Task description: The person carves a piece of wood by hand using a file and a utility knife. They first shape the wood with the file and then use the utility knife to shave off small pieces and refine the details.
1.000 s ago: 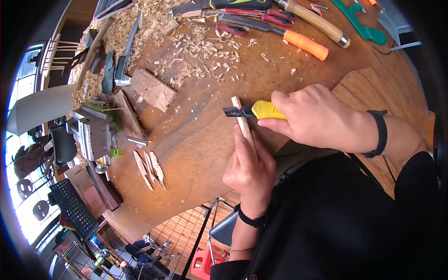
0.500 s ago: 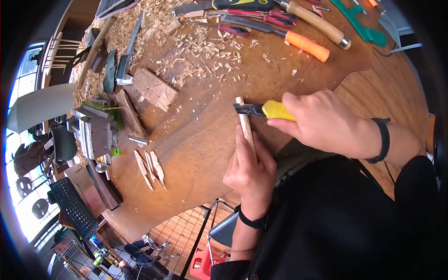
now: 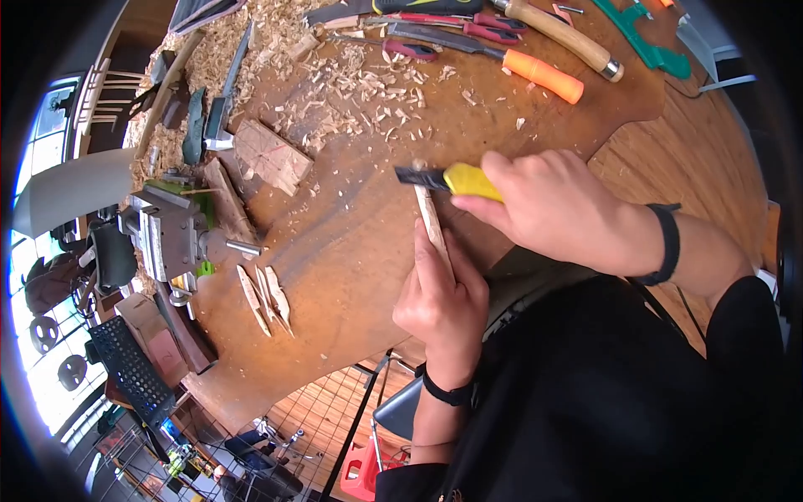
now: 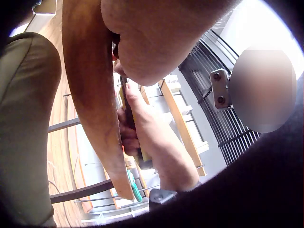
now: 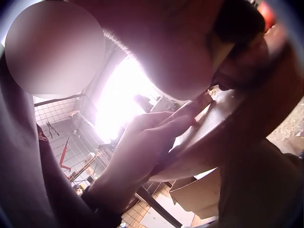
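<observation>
In the head view my left hand grips a slim pale wooden stick, its far end pointing away from me over the table. My right hand holds a yellow utility knife, whose dark blade crosses the stick near its far tip. The left wrist view catches the right hand round the knife, beyond the table edge. From the right wrist, the left hand appears with its fingers on the stick; the palm hides part of it.
Several carved wood slivers lie left of my hands. Beyond them are a vise and a wooden block. Wood shavings cover the far table, beside an orange-handled file and a wooden-handled tool.
The blade first lay across the stick below its tip, then shifted right, and now crosses it closer to the far end. The left hand keeps its grip on the stick.
</observation>
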Available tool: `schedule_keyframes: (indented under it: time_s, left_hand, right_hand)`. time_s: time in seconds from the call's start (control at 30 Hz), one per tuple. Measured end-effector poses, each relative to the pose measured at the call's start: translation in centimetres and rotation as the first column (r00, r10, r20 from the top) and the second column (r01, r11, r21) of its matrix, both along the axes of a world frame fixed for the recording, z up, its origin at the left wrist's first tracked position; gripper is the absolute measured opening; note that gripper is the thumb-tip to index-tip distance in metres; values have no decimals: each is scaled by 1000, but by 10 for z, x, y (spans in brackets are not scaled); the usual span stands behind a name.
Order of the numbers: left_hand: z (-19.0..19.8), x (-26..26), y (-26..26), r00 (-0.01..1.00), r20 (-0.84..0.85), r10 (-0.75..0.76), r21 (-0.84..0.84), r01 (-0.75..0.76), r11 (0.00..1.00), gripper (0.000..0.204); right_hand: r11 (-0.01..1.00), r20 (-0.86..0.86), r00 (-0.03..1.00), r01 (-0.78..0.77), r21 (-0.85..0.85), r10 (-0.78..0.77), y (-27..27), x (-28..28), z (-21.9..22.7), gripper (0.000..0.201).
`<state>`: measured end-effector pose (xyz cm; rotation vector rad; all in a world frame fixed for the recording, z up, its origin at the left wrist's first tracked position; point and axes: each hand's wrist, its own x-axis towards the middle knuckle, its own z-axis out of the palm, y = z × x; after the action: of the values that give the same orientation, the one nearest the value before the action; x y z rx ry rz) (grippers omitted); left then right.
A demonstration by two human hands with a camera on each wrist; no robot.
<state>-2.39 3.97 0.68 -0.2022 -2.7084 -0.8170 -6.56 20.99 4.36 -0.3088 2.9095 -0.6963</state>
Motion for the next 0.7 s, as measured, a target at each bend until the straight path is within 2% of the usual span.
schedule_keyframes:
  time_s: [0.13,0.2,0.27,0.3,0.37,0.4,0.47,0.53,0.6,0.63,0.67,0.7]
  left_hand:
    - [0,0,-2,1000,22,6,75,-7,997,32]
    - [1,0,-3,999,41,26,99,-30,995,31]
    - [9,1,-2,981,184,70,194,-105,975,27]
    - [12,1,-3,979,185,79,195,-116,974,27]
    - [16,2,-8,967,235,97,384,-184,905,25]
    - [18,3,-11,966,232,112,383,-197,903,25]
    - [21,6,-18,936,342,76,563,-270,781,25]
    - [11,8,-23,946,306,104,609,-279,743,26]
    - [10,8,-27,949,315,11,713,-244,658,32]
    - [13,6,-28,949,316,-11,758,-246,605,33]
    - [20,8,-30,933,355,-53,815,-282,506,26]
    - [19,9,-32,941,328,-77,857,-262,444,27]
  right_hand:
    - [999,-133,991,32,-16,-34,-10,-15,-6,50]
    - [997,-114,992,56,-44,-60,-9,-14,-6,51]
    - [995,-92,993,74,-67,-80,-5,-11,-5,52]
    - [989,-78,991,98,-112,-107,-3,-10,-5,52]
    - [982,-64,991,109,-157,-120,-1,-8,-6,52]
    - [967,-41,988,134,-218,-146,0,-9,-7,52]
    - [951,-23,990,129,-280,-141,0,-11,-6,53]
    - [931,46,981,192,-311,-187,0,-12,-2,53]
    - [919,66,983,184,-349,-172,0,-12,0,52]
    - [900,93,978,207,-384,-185,0,-13,2,52]
    - [915,85,987,157,-371,-135,1,-15,5,52]
    - [879,170,974,207,-429,-147,1,-16,8,52]
